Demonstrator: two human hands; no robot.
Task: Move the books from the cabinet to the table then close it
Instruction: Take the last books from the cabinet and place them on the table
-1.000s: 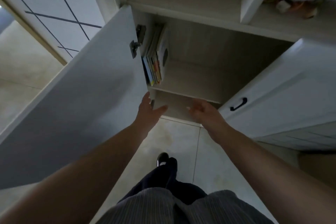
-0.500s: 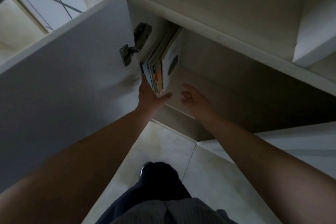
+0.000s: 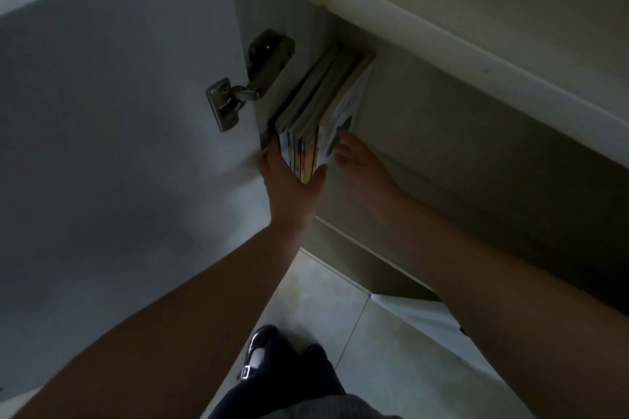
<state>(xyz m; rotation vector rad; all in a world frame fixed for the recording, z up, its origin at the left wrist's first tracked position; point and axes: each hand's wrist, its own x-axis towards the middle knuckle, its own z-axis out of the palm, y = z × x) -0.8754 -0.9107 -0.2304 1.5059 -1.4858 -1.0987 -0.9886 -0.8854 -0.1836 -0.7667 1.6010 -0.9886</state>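
Against the left wall of the open cabinet [image 3: 442,133], thin upright books [image 3: 316,119] stand bracketed by the left hand [image 3: 289,177] and right hand [image 3: 357,160], both open and flat, unclenched; likely light, floppy, slippery — best squeezed together low.

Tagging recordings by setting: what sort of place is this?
Probably a room in a home, at a built-in storage cabinet: a white hinged cabinet door stands open, a stack of books stands upright on the shelf inside, and the tiled floor is pale.
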